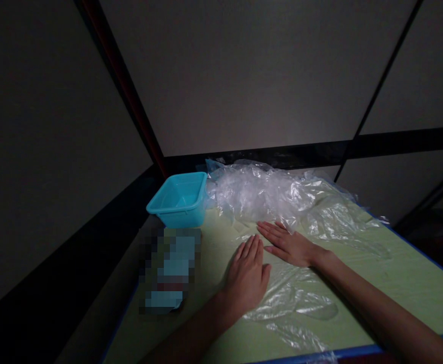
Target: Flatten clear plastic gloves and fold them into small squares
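A thin clear plastic sheet (pixel 293 298), wrinkled, lies on the pale green table top (pixel 407 283). My left hand (pixel 247 278) rests palm down at the sheet's left side, fingers stretched out and pointing away from me. Lying flat just beyond and to the right, my right hand (pixel 288 245) presses on the sheet, its fingers extended toward the left. Neither hand grips anything. A crumpled heap of clear plastic (pixel 259 189) sits right behind my hands along the back of the table. Whether the sheet and the heap are separate pieces I cannot tell.
A turquoise plastic basin (pixel 183 217) stands at the back left, beside the heap. In front of it lies a pixelated, bluish object (pixel 174 268) that I cannot identify. Blue edging (pixel 426 255) runs along the table's border. Grey panelled walls (pixel 244 76) rise behind and to the left.
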A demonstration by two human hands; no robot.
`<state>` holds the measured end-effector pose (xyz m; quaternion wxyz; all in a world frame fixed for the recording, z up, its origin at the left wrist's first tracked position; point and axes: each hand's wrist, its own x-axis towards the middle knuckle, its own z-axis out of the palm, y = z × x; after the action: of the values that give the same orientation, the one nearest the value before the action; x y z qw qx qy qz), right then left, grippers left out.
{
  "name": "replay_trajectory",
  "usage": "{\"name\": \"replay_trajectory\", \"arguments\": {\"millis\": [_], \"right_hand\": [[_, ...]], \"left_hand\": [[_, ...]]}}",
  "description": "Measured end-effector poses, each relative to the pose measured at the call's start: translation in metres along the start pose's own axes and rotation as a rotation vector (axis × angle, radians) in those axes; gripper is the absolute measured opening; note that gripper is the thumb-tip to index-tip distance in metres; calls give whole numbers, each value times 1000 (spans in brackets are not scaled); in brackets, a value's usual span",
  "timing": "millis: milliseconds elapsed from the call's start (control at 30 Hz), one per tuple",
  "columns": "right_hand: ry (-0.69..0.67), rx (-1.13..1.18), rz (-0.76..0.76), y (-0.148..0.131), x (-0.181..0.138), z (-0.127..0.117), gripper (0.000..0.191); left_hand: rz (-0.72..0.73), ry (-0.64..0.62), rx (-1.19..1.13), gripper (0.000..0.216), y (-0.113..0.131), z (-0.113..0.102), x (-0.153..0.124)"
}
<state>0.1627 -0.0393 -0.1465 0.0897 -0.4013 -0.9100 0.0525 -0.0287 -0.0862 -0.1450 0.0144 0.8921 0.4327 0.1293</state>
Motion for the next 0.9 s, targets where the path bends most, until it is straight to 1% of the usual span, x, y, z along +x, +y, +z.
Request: {"name": "replay_trajectory", "arguments": {"millis": [167,333,467,667,800,900], "right_hand": [[6,-6,18,-1,0,0,58],[-28,-42,43,-2,0,-2,59],[-42,-45,58,-3,-1,-6,60],[-63,-36,81,-5,-1,-7,62],[-72,-25,182,3,-5,-5,65],[-74,-26,242,7,-13,-11,64]], "left_hand": [[-77,-7,57,58,-13,-5,-10],[-110,-29,127,59,-30,-11,-27],[-123,-24,143,58,-41,-13,-35],[-119,-10,143,61,-41,-16,-38],[-119,-14,148,59,-39,-17,-37],[-116,-15,160,60,-39,-17,-35]]}}
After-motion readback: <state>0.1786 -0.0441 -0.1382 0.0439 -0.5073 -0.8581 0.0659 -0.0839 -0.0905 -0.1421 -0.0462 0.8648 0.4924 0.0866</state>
